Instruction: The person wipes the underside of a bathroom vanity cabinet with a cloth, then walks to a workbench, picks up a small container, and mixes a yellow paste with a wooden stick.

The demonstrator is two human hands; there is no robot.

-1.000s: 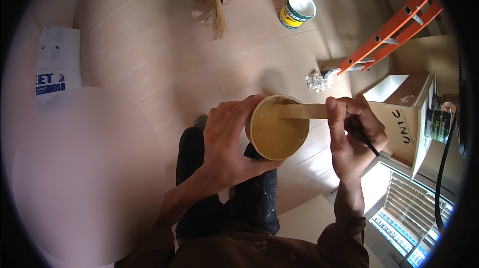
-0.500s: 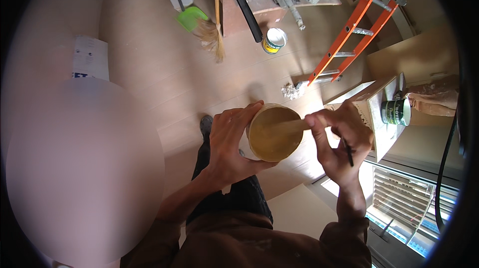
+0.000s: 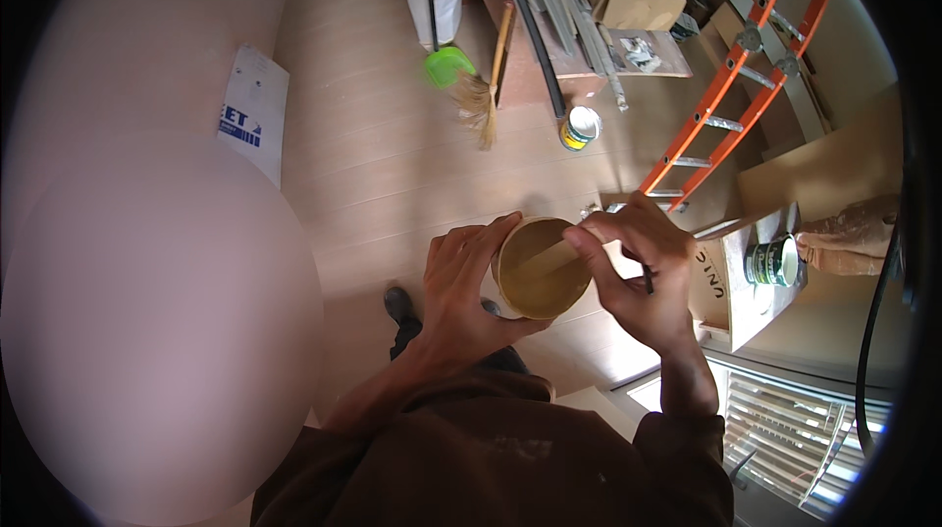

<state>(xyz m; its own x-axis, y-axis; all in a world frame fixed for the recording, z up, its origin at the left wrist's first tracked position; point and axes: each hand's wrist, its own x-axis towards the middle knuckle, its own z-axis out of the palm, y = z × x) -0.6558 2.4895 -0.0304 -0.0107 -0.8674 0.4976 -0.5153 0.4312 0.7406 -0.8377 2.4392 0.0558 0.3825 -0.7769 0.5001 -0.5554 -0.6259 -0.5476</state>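
Waist-high in front of me is a round tub (image 3: 538,293) with a yellowish-tan inside. My left hand (image 3: 461,277) is wrapped round its left side, thumb low and fingers along the rim. A flat pale stick (image 3: 549,259) slants into the tub, its lower end inside. My right hand (image 3: 643,267) pinches the stick's upper end between thumb and fingers at the tub's right rim. A thin dark piece (image 3: 648,280) pokes out from the curled fingers of that hand; what it is I cannot make out.
An orange ladder (image 3: 721,123) stands at the right. Beyond lie an open paint can (image 3: 581,128), a straw broom (image 3: 481,105), a green dustpan (image 3: 449,67) and a low table (image 3: 545,88) with metal strips. Another can (image 3: 772,262) sits on a board at right. A large blur covers the lower left.
The view has shifted, so the floor things sit further right and lower. The stick's lower end has swung lower and left inside the tub. Both hands keep their hold.
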